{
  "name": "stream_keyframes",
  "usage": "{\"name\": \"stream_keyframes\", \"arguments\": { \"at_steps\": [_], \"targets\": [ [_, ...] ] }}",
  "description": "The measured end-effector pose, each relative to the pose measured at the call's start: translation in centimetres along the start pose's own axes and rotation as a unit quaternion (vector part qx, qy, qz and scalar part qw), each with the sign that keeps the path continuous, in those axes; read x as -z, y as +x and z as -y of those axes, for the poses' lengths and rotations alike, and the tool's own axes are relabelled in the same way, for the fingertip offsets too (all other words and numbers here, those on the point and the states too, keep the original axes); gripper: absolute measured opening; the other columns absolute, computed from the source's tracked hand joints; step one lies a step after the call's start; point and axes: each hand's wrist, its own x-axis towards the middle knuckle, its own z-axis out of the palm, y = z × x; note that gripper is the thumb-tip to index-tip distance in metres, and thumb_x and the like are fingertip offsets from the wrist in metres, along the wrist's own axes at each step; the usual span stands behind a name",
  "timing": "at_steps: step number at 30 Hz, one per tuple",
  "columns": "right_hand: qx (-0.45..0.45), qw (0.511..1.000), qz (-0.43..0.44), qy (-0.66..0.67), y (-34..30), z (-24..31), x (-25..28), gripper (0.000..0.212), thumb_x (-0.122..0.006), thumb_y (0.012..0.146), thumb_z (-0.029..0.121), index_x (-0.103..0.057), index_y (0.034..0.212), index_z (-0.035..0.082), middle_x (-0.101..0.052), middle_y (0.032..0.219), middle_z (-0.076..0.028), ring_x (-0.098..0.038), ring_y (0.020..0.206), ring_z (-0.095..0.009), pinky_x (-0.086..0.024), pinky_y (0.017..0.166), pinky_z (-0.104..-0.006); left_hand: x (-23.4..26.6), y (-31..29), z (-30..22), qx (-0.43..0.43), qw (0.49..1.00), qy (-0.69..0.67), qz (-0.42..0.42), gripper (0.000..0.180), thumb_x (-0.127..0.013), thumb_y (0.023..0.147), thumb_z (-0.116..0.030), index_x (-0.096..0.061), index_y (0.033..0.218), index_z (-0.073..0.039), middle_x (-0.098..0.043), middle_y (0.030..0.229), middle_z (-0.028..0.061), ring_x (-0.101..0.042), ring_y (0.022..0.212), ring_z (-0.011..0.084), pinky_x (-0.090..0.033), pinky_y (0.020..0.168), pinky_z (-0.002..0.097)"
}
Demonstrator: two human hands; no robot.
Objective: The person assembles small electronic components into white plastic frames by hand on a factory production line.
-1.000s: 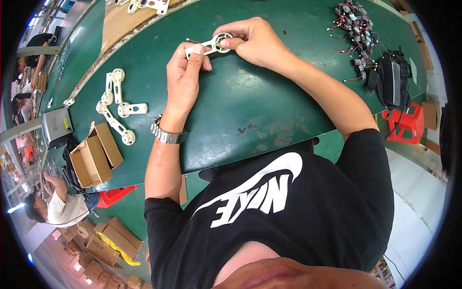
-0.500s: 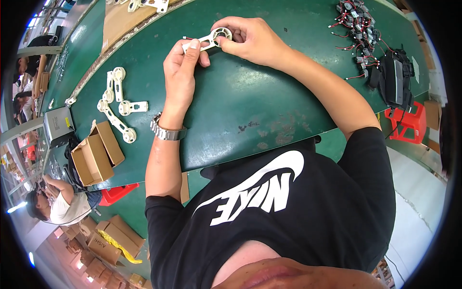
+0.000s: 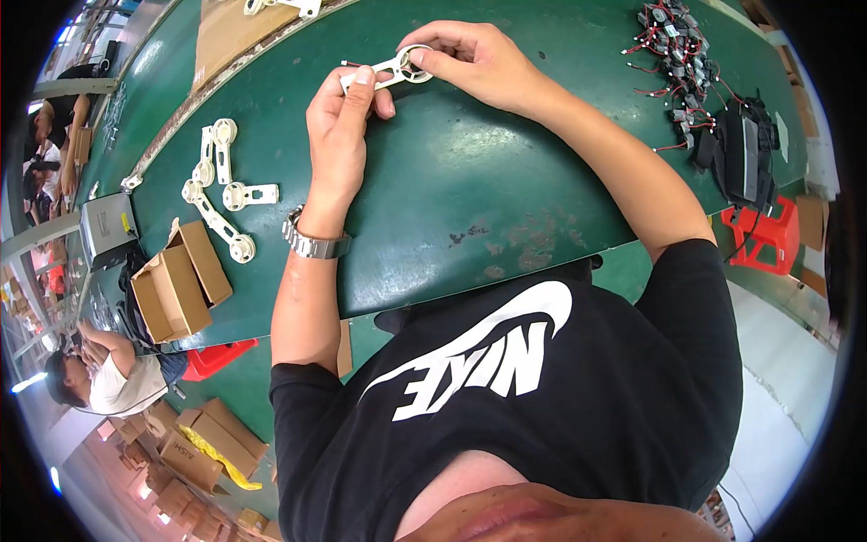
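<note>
- The fingers of my left hand (image 3: 340,131) grip the narrow end of a white plastic arm (image 3: 386,72), thumb laid along the top.
- The fingers of my right hand (image 3: 488,70) are closed on the round, ringed end of that same arm; the thumb tip seems to sit over the ring's opening, though it is too small to be sure.
- The arm is held above the far middle of the green desk (image 3: 424,190), slanting slightly, its ring to the right.
- A small connector with a red wire (image 3: 348,63) shows just beyond my left thumb.
- I wear a metal watch (image 3: 316,244) on my left wrist.
- To the left on the desk lies a cluster of similar white parts (image 3: 217,222).
- Nearer than those, an open cardboard box (image 3: 172,298) stands beside a grey metal case (image 3: 108,228).
- At the far right is a heap of small grey parts with red wires (image 3: 675,56).
- A black bag-like thing (image 3: 746,155) lies just nearer than the heap.
</note>
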Motion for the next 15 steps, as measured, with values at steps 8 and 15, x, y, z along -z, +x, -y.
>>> {"name": "stream_keyframes", "arguments": {
  "at_steps": [8,15],
  "targets": [
    [0.023,1.0,0.003,0.009,-0.2,0.37,-0.03,0.027,-0.069,0.103,0.023,-0.071,0.121,0.003,-0.069,0.096,0.003,-0.055,0.08,-0.002,-0.045,0.069,-0.0227,0.05,-0.34,-0.15,-0.002,0.999,-0.032,0.018,0.03,-0.057,0.111,-0.027,-0.067,0.112,0.001,-0.062,0.087,0.0033,-0.055,0.082,0.0122,-0.045,0.079,0.0276],
    [0.03,0.999,-0.015,-0.003,-0.48,-0.02,-0.61,0.025,-0.069,0.1,0.021,-0.071,0.119,0.005,-0.065,0.09,0.004,-0.053,0.076,-0.004,-0.044,0.067,-0.0244,-0.35,-0.84,-0.18,-0.008,1.0,-0.019,0.024,0.03,-0.057,0.112,-0.028,-0.067,0.114,0.0,-0.063,0.087,0.003,-0.054,0.083,0.0105,-0.044,0.079,0.0254]
  ]
}}
